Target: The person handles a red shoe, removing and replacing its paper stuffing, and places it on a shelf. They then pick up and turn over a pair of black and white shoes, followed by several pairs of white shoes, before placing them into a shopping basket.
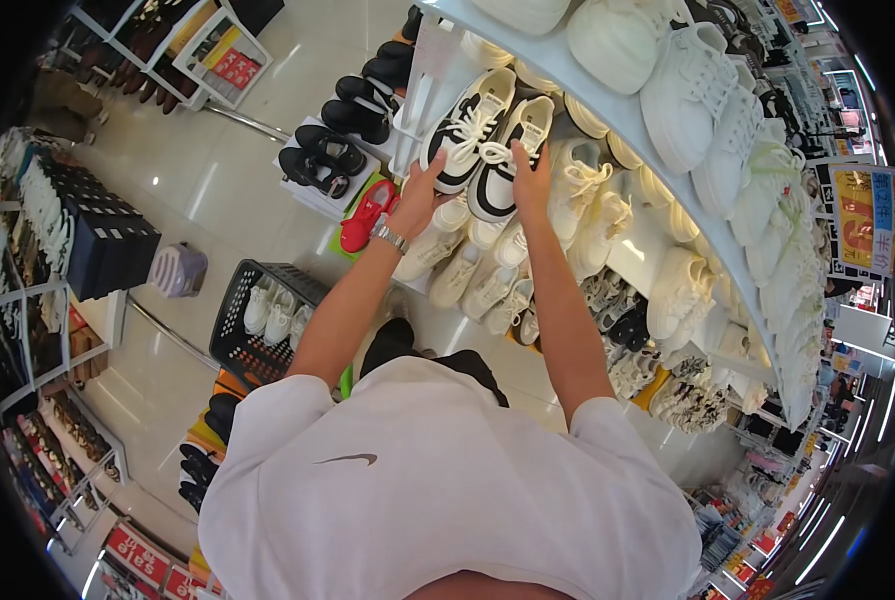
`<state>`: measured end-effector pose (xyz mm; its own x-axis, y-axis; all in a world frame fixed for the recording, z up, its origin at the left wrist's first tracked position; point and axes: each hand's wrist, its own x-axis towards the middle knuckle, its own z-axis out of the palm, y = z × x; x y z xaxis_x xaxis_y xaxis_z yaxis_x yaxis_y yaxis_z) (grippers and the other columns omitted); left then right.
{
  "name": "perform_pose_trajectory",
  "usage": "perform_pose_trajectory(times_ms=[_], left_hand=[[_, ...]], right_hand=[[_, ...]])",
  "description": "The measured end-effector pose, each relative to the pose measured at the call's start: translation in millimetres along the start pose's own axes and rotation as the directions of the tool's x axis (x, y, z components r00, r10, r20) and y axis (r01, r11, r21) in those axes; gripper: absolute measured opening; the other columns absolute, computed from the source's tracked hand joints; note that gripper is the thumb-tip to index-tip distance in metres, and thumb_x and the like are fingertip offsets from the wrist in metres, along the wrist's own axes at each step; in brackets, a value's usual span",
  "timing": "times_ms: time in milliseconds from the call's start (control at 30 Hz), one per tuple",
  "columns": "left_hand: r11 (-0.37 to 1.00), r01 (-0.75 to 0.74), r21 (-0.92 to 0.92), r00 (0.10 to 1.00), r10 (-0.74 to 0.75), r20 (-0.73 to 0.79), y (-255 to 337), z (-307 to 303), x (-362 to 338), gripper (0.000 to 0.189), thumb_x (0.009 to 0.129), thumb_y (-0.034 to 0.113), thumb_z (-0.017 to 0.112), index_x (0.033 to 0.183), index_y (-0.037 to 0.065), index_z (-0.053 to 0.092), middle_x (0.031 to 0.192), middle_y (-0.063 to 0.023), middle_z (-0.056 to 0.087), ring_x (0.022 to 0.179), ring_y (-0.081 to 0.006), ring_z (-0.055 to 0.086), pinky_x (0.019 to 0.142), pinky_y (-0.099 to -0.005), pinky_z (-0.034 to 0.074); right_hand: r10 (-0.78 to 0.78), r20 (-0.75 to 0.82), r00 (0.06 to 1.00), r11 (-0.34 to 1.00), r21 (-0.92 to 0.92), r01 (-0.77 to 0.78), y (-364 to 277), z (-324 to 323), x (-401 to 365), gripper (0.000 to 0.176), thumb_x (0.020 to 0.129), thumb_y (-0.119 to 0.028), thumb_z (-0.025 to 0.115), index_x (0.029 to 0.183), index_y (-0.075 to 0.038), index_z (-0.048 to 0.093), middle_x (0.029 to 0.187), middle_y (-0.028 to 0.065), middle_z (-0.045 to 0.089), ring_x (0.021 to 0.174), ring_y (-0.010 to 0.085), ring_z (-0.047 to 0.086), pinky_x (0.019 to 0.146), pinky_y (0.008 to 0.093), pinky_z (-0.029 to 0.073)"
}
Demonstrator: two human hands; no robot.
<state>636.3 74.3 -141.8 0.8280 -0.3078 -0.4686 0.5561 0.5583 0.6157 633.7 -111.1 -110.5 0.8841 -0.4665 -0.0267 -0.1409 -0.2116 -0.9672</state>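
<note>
A pair of black-and-white sneakers with thick white laces is held side by side over the lower shelf, toes pointing toward me. My left hand, with a metal watch at the wrist, is closed on the outer side of the left sneaker. Closed on the outer side of the right sneaker is my right hand. The fingers beneath both shoes are largely hidden. White and cream shoes stand in rows on the shelf just below and around my hands.
An upper shelf with white shoes juts out at the right. A black basket with white shoes stands on the floor at lower left. Red shoes and black shoes lie left of my hands. A grey-lilac stool stands farther left.
</note>
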Motion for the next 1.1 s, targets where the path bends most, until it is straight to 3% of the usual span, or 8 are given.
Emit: perform_pose_trajectory(times_ms=[400, 467, 600, 800, 867, 1000, 1067, 1100], left_hand=[[0.998, 0.034, 0.062, 0.999, -0.036, 0.035, -17, -38, -32, 0.064, 0.094, 0.046, 0.058, 0.135, 0.004, 0.031, 0.126, -0.0124, 0.053, 0.109, -0.0235, 0.061, 0.087, -0.0394, 0.053], [0.959, 0.098, 0.265, 0.995, -0.104, 0.009, -32, -72, -60, 0.059, 0.094, 0.047, 0.056, 0.137, 0.008, 0.042, 0.123, -0.0105, 0.057, 0.111, -0.0231, 0.059, 0.089, -0.0367, 0.049], [0.596, -0.027, 0.803, 0.992, 0.113, -0.050, -73, -176, -130, 0.052, 0.091, 0.041, 0.064, 0.123, 0.001, 0.057, 0.111, -0.0131, 0.064, 0.106, -0.0225, 0.061, 0.090, -0.0325, 0.048], [0.101, 0.231, 0.968, 0.943, 0.223, -0.248, -78, -239, -281, 0.064, 0.087, 0.050, 0.061, 0.123, -0.003, 0.055, 0.117, -0.0248, 0.061, 0.108, -0.0372, 0.060, 0.095, -0.0410, 0.046], [0.156, 0.432, 0.888, 0.891, 0.079, -0.448, -89, -247, -313, 0.067, 0.089, 0.058, 0.054, 0.114, -0.004, 0.060, 0.106, -0.0249, 0.065, 0.101, -0.0389, 0.062, 0.091, -0.0412, 0.047], [0.325, 0.486, 0.812, 0.873, -0.125, -0.472, -118, -246, -356, 0.069, 0.090, 0.061, 0.050, 0.090, -0.006, 0.066, 0.080, -0.0206, 0.067, 0.081, -0.0330, 0.066, 0.077, -0.0388, 0.050], [0.537, 0.657, 0.529, 0.750, -0.395, -0.530, -136, -247, -361, 0.074, 0.090, 0.062, 0.050, 0.085, -0.010, 0.065, 0.071, -0.0188, 0.064, 0.071, -0.0259, 0.065, 0.068, -0.0360, 0.050], [0.605, 0.600, 0.524, 0.783, -0.311, -0.538, -139, -245, -362, 0.073, 0.089, 0.064, 0.051, 0.074, -0.007, 0.064, 0.063, -0.0134, 0.061, 0.059, -0.0208, 0.062, 0.055, -0.0337, 0.048]], right_hand=[[0.002, 0.065, 0.998, 0.991, 0.130, -0.011, -10, -8, -22, 0.066, 0.093, -0.037, 0.061, 0.141, 0.002, 0.037, 0.129, 0.0154, 0.055, 0.115, 0.0221, 0.054, 0.100, 0.0316, 0.039], [0.009, 0.111, 0.994, 0.996, 0.089, -0.019, -6, -16, -42, 0.071, 0.094, -0.034, 0.061, 0.146, 0.003, 0.030, 0.139, 0.0179, 0.048, 0.127, 0.0251, 0.047, 0.104, 0.0325, 0.037], [0.054, 0.115, 0.992, 0.993, 0.094, -0.065, 44, -23, -97, 0.080, 0.093, -0.032, 0.063, 0.150, 0.002, 0.018, 0.152, 0.0204, 0.027, 0.141, 0.0289, 0.028, 0.112, 0.0363, 0.029], [0.299, 0.337, 0.893, 0.953, -0.056, -0.298, 124, -42, -217, 0.078, 0.093, -0.033, 0.062, 0.149, 0.003, 0.021, 0.153, 0.0219, 0.027, 0.139, 0.0303, 0.033, 0.112, 0.0369, 0.030], [0.433, 0.447, 0.783, 0.901, -0.253, -0.353, 160, -49, -249, 0.074, 0.092, -0.037, 0.062, 0.146, 0.003, 0.029, 0.147, 0.0216, 0.037, 0.132, 0.0293, 0.043, 0.107, 0.0366, 0.036], [0.591, 0.573, 0.568, 0.788, -0.561, -0.254, 209, -75, -287, 0.071, 0.088, -0.046, 0.064, 0.135, 0.005, 0.047, 0.131, 0.0226, 0.056, 0.120, 0.0294, 0.055, 0.098, 0.0359, 0.044], [0.602, 0.539, 0.589, 0.763, -0.605, -0.226, 238, -94, -299, 0.068, 0.087, -0.047, 0.064, 0.130, 0.004, 0.053, 0.122, 0.0210, 0.061, 0.110, 0.0284, 0.060, 0.093, 0.0353, 0.047], [0.608, 0.509, 0.610, 0.735, -0.651, -0.190, 253, -103, -305, 0.064, 0.085, -0.047, 0.065, 0.124, 0.004, 0.058, 0.113, 0.0194, 0.066, 0.100, 0.0274, 0.065, 0.087, 0.0347, 0.050]])
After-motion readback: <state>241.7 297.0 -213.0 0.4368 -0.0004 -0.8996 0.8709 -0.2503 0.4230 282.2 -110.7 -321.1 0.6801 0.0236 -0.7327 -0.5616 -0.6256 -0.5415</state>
